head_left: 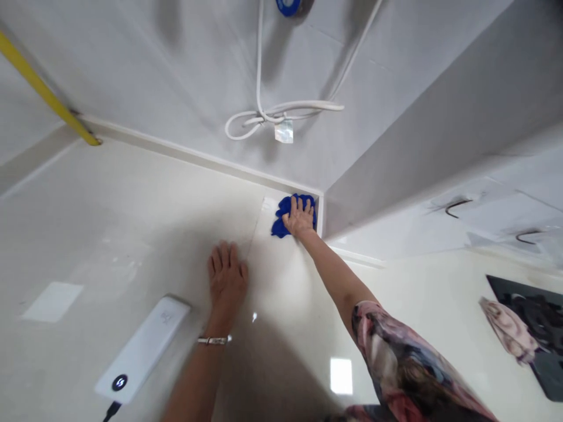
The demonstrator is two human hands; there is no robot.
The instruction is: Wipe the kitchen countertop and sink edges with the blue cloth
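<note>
A crumpled blue cloth (281, 226) lies in the corner where the pale counter (132, 199) meets the back wall and the side panel. My right hand (299, 217) bears down on it, arm stretched out, the fingers bent over the fabric and gripping it; part of the cloth is hidden beneath the palm. Flat on the counter to the left rests my left hand (227, 274), open, fingers extended, holding nothing. A bracelet (214, 340) circles that wrist. Nearest to the left hand is a long white device (145, 346) with a round dark display.
Bundled white cable (303, 106) hangs on the back wall above the cloth. At the far left a yellow pipe (44, 94) meets the counter. Two metal hooks (457, 206) are on the right wall. A dark panel (552, 375) with a pinkish cloth (505, 328) lies at right.
</note>
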